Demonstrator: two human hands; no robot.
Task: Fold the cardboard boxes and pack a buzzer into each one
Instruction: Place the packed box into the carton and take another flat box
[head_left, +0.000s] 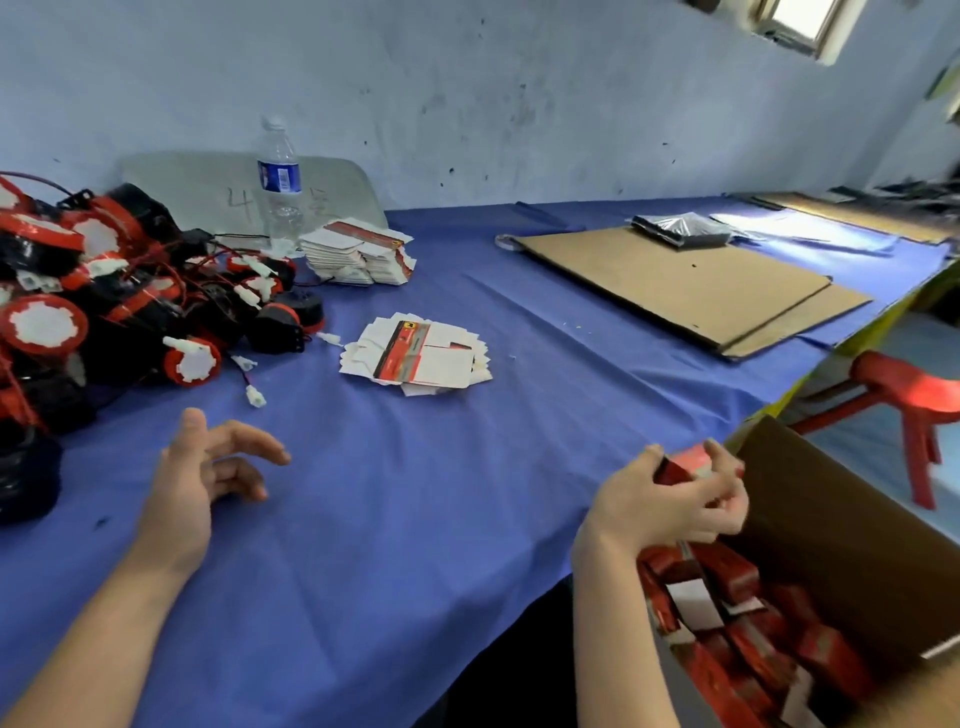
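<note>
My right hand (670, 499) has its fingers curled round a small red cardboard box (685, 462), held just above the open brown corrugated carton (831, 519) at the desk's right edge. I reckon the drop is straight down. My left hand (208, 467) hovers empty, fingers loosely spread, the nearer one to the flat white-and-red box blanks (415, 353) ahead and the piled round black-and-red buzzers (104, 312) far left. Blue cloth covers the desk (415, 519), with a scuffed pale wall behind.
</note>
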